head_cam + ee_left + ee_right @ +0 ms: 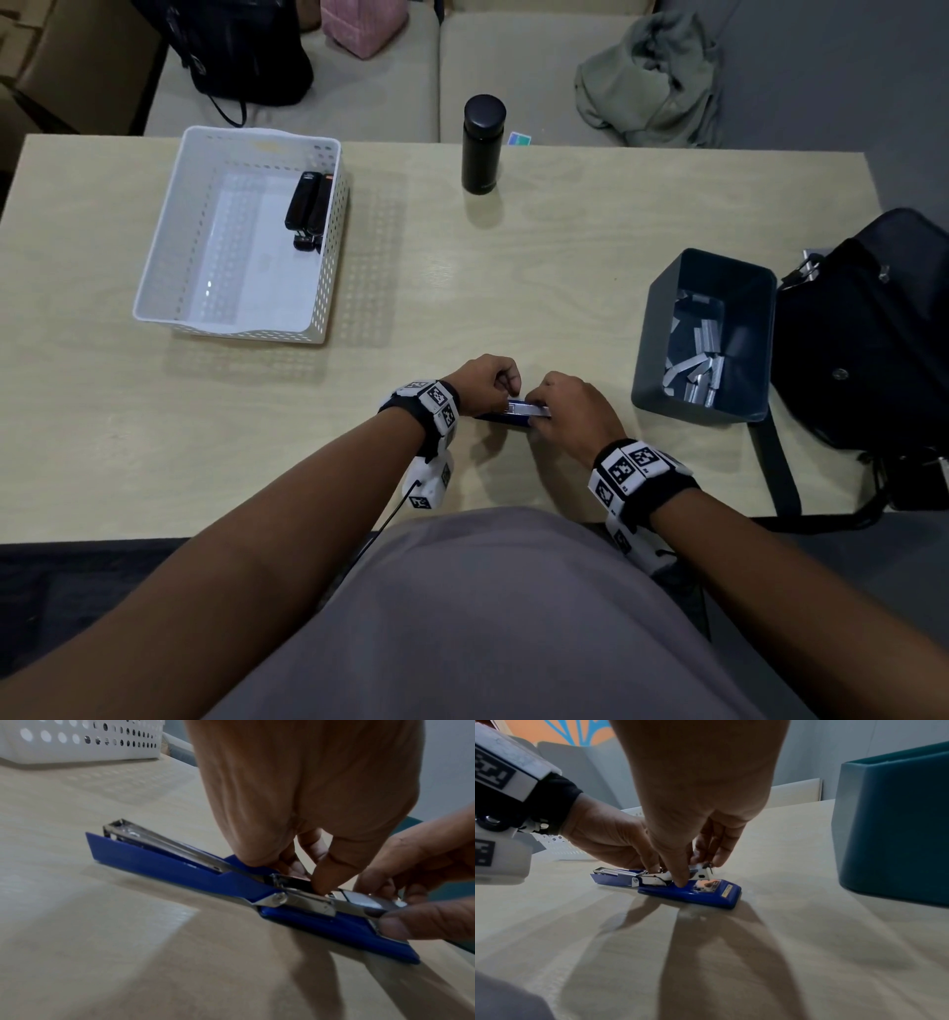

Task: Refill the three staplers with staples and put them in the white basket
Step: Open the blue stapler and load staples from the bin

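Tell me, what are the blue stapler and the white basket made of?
The blue stapler looks like glossy blue plastic, though painted metal is possible, with a shiny metal staple track that reflects light. The white basket looks like smooth plastic: thin, even walls with neat rows of round holes.

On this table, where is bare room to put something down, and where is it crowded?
Free: the near-left table, between white basket and table edge; the middle, between basket, black bottle and grey staple bin. Crowded: near centre, where both hands work on the blue stapler, and the right edge beside the black bag.
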Available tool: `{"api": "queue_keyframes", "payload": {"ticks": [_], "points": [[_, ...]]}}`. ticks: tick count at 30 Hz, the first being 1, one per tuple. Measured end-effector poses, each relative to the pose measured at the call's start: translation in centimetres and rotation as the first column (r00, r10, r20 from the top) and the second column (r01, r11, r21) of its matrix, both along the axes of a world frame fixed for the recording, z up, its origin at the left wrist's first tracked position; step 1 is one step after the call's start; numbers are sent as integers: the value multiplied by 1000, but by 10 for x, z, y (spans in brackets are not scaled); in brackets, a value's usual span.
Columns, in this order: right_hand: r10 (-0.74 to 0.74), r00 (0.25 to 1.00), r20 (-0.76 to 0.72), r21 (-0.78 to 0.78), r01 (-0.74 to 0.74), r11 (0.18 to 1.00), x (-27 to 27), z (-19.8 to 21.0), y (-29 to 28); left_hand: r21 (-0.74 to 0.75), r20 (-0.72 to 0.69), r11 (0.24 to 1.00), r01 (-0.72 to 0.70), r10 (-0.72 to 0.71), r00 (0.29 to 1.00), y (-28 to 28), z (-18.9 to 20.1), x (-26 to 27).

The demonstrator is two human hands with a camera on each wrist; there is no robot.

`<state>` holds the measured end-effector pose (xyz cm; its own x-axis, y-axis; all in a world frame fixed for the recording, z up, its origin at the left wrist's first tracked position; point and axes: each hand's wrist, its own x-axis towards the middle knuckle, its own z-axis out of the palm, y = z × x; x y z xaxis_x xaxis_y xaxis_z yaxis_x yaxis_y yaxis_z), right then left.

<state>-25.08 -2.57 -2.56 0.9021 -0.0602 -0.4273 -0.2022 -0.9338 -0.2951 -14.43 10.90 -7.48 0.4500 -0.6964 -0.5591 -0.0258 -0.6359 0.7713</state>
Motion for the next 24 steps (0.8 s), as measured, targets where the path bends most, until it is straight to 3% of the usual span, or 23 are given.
{"api": "queue_keyframes", "payload": {"ticks": [10,14,18,21,24], "points": [[-60,998,6,77,60,995,-1,-3,-7,9,7,1000,26,-26,1000,3,7,2],[-46,999,18,89,45,995,0,-5,-10,60,54,991,122,-125,991,8,12,7],[-1,1000,-3,82,1,997,2,-7,-15,285,343,898,336,-423,839,34,19,13],[27,1000,-13,85,-25,996,1,-9,-19,409,441,855,319,-491,751,58,22,16],[37,999,0,70,-37,997,1,-10,-24,466,459,845,264,-486,744,82,30,24]]}}
